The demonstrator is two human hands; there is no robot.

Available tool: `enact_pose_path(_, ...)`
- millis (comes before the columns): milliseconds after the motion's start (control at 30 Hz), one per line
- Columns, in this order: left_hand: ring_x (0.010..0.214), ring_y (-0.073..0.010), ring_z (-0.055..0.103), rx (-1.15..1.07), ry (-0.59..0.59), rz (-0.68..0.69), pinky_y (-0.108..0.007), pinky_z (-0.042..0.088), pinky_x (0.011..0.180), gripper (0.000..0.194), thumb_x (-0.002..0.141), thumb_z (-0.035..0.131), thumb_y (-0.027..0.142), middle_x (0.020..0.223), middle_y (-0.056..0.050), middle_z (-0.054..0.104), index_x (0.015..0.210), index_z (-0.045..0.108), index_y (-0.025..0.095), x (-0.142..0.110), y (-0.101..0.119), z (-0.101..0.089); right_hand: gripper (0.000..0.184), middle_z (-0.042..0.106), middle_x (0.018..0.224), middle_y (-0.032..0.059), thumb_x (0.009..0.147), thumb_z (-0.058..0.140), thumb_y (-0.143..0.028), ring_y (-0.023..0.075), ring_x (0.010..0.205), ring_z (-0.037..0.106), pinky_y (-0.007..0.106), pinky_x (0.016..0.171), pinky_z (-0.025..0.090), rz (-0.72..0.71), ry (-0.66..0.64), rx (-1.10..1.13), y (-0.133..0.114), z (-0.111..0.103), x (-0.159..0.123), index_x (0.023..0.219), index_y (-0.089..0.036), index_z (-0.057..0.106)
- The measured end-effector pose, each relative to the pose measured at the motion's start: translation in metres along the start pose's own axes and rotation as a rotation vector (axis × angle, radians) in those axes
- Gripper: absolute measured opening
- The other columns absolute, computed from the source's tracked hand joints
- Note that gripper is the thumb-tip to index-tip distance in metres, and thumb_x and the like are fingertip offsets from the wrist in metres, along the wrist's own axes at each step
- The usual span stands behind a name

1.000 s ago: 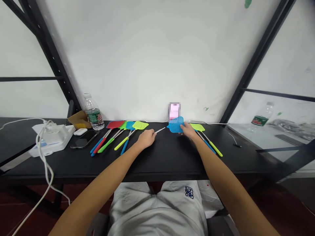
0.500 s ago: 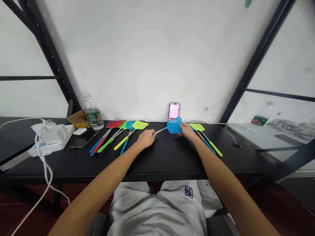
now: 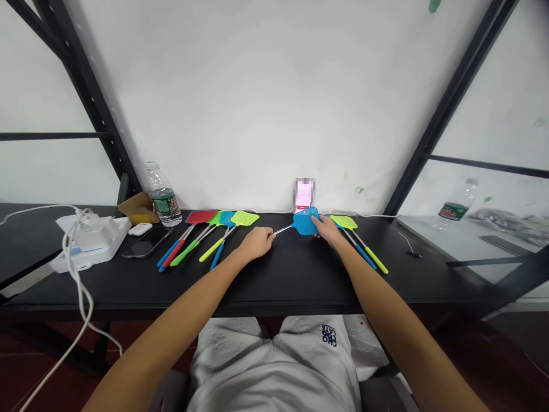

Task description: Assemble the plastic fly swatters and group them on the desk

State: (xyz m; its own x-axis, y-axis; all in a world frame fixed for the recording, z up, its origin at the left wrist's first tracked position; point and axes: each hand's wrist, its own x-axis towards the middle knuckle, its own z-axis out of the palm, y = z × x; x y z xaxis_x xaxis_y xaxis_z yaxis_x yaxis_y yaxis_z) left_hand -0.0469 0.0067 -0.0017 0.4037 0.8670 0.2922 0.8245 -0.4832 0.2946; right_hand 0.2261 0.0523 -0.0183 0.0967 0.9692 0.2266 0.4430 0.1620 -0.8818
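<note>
A blue fly swatter (image 3: 305,221) with a thin metal rod is held over the black table (image 3: 274,274) between both hands. My left hand (image 3: 256,242) is closed round the handle end of the rod. My right hand (image 3: 327,230) grips the blue mesh head at its right edge. Several more swatters (image 3: 214,229) in red, green, blue and yellow lie fanned out to the left. Two others (image 3: 358,243) lie to the right, just behind my right wrist.
A water bottle (image 3: 162,195), a cardboard piece (image 3: 136,208), an earbud case (image 3: 139,229) and a dark phone (image 3: 146,244) sit at the left, beside a white box with cables (image 3: 88,240). A phone (image 3: 304,194) leans on the wall. Black frame bars stand on both sides.
The metal rod between my hands has shortened: my left hand has moved a little right toward the blue head, which has hardly shifted.
</note>
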Motion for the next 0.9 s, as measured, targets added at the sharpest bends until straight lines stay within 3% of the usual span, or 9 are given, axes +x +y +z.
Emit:
enact_pose_path(333, 0.065, -0.0165, 0.056, -0.102, 0.021, 0.120, -0.027, 0.035, 0.061, 0.035, 0.095, 0.042, 0.037, 0.070, -0.004, 0.065, 0.076, 0.065, 0.019, -0.001, 0.000, 0.002, 0.042, 0.059, 0.060, 0.0030, 0.087, 0.056, -0.056, 0.0149, 0.048, 0.055, 0.024, 0.042, 0.042, -0.015, 0.008, -0.040, -0.002, -0.005, -0.004, 0.082, -0.015, 0.062)
enact_pose_path(733, 0.067, -0.0172, 0.057, -0.101, 0.005, 0.124, -0.028, 0.037, 0.063, 0.038, 0.096, 0.040, 0.038, 0.071, -0.006, 0.065, 0.074, 0.064, 0.019, -0.003, 0.001, 0.000, 0.045, 0.061, 0.064, 0.0032, 0.085, 0.058, -0.059, 0.0143, 0.049, 0.054, 0.024, 0.043, 0.044, -0.045, 0.011, -0.062, -0.007, -0.005, -0.009, 0.090, -0.015, 0.065)
enact_pose_path(900, 0.067, -0.0170, 0.058, -0.103, -0.004, 0.117, -0.028, 0.038, 0.064, 0.038, 0.096, 0.041, 0.035, 0.069, -0.005, 0.064, 0.070, 0.063, 0.019, -0.004, 0.004, -0.003, 0.047, 0.066, 0.075, 0.0036, 0.083, 0.058, -0.060, 0.0153, 0.060, 0.058, 0.022, 0.047, 0.045, -0.124, 0.050, -0.039, -0.010, -0.005, -0.012, 0.097, -0.016, 0.065)
